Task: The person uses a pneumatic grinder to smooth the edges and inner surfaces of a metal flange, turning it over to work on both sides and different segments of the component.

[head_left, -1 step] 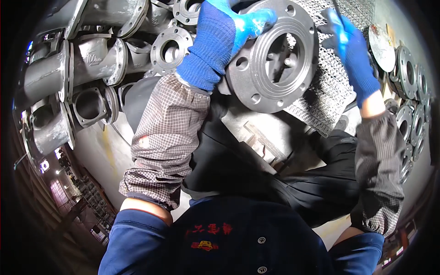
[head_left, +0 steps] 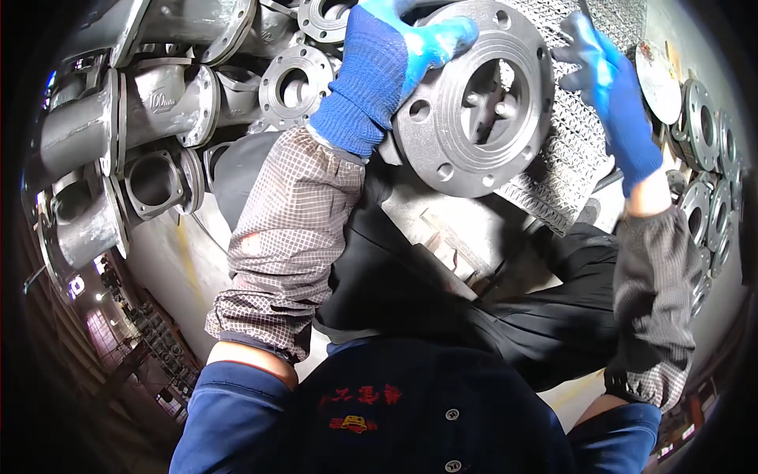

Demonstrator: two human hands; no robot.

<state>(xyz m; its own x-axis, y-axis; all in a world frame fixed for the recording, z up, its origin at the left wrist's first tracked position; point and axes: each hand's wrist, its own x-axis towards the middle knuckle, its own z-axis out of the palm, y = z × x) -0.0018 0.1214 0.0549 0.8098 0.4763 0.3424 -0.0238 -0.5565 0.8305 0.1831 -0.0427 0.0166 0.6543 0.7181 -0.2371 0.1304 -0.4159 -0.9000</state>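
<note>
A grey cast flanged valve body (head_left: pixel 442 150) is tilted toward me, its round face showing concentric grooves and bolt holes. Parts inside its bore are visible. My left hand (head_left: pixel 422 43), in a blue glove, grips its upper left rim; some fingers are hidden behind the metal. Right of the casting, my right hand (head_left: pixel 608 91), also gloved, is raised with fingers apart. A thin dark rod (head_left: pixel 583 8) shows just above it; I cannot tell whether they touch. Beneath both lies a textured metal mesh sheet (head_left: pixel 580 170).
Flanged pipe castings (head_left: pixel 75 134) are stacked at the left. Another round flange (head_left: pixel 296 87) stands near my left wrist. More flanges (head_left: pixel 703 118) line the right side, beside a pale round disc (head_left: pixel 659 83). My dark-trousered legs (head_left: pixel 395 276) are below the casting.
The casting and my left hand have shifted very slightly to the right. My right hand has moved a little to the right and down, its fingers spreading slightly more.
</note>
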